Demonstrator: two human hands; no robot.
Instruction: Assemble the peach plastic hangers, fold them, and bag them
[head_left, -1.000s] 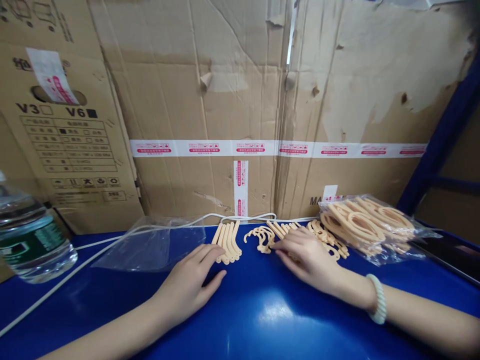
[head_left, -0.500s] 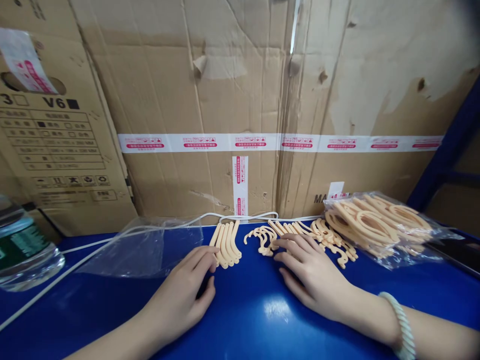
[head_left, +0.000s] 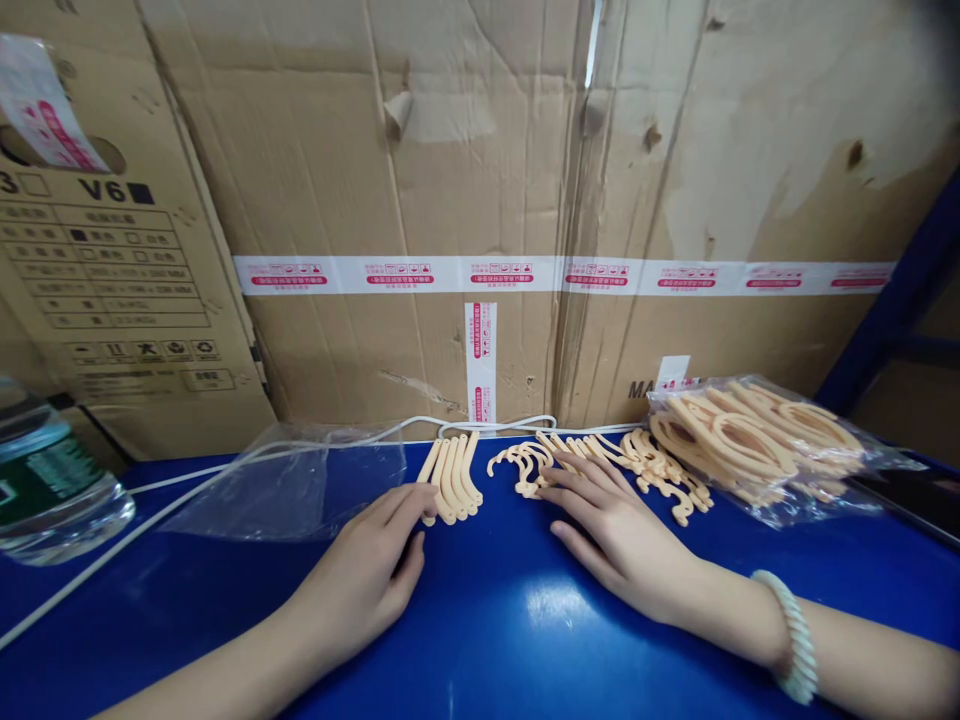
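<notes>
Several beige curved strips [head_left: 456, 480] lie side by side in a row on the blue table. My left hand [head_left: 382, 550] rests at the row's left edge, its bent fingertips touching the leftmost strip and its thumb apart from them. My right hand [head_left: 611, 525] is spread palm down, fingertips over a second group of beige straight strips [head_left: 574, 446]. Small hooked beige pieces [head_left: 529, 470] lie to the left of these fingers, and a pile of similar curled pieces [head_left: 660, 470] lies to the right. My fingers partly hide the second group.
A clear plastic bag of beige ring-shaped parts [head_left: 757, 440] lies at right, beside a dark flat object [head_left: 919, 500]. An empty clear bag [head_left: 285, 490], a white cable [head_left: 180, 497] and a water bottle [head_left: 56, 490] are at left. Cardboard [head_left: 390, 350] stands behind.
My left hand has shifted slightly left, and the leftmost strip now sits a little apart at its lower end. My right hand's fingers have slid slightly left over the pieces.
</notes>
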